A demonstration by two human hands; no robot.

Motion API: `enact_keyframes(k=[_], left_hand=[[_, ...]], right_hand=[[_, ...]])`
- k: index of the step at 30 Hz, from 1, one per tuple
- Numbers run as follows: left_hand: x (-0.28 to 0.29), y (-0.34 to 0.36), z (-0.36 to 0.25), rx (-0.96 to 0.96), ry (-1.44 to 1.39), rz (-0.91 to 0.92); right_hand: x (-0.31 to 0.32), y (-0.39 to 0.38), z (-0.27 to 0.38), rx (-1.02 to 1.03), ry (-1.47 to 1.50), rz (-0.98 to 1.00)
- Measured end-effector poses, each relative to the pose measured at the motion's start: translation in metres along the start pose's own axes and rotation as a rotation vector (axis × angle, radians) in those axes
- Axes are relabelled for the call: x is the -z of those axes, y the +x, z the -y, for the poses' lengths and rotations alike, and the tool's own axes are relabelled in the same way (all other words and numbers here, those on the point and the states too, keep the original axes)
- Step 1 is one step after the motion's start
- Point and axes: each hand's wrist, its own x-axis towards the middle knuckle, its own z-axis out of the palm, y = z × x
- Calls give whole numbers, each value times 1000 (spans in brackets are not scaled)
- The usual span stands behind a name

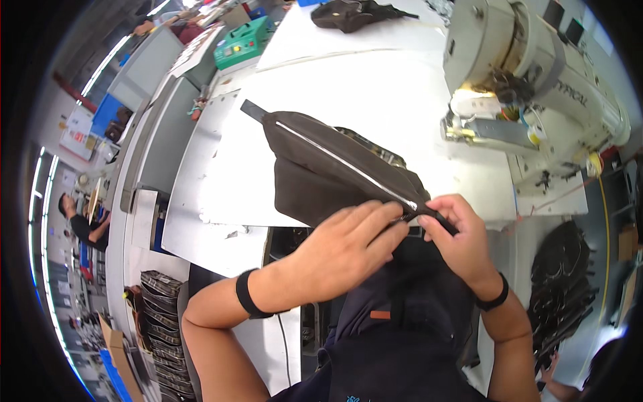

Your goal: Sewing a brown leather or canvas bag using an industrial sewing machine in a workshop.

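Two hands, mine, meet at the near edge of the desk (pixel 375 87). Left hand (pixel 341 251): black wristband, fingers (pixel 388 224) curled and pinched on the near end of a dark fabric bag piece (pixel 321 174), at its zipper (pixel 348 164). Right hand (pixel 459 241): black wristband, fingers closed tight on the same end, just beside the left fingertips; whether the two hands touch, I cannot tell. The bag piece: dark brown, half on the white desk, near end lifted in my grip, the silvery zipper line running away toward its far tab. Beyond, to the right: one cream sewing machine (pixel 529 80), lamp lit at the needle. Farther back on the desk: one dark bundle of fabric (pixel 351 13). Far left: one green box (pixel 241 41).
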Motion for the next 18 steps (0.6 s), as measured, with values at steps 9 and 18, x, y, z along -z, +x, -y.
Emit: enact_keyframes(k=[9,18], left_hand=[[-60,-125,51,1318,-1491,138],[-64,-99,53,969,-1688,-673]], right_hand=[[-11,-19,-1,40,52,140],[-19,1,0,200,-214,103]])
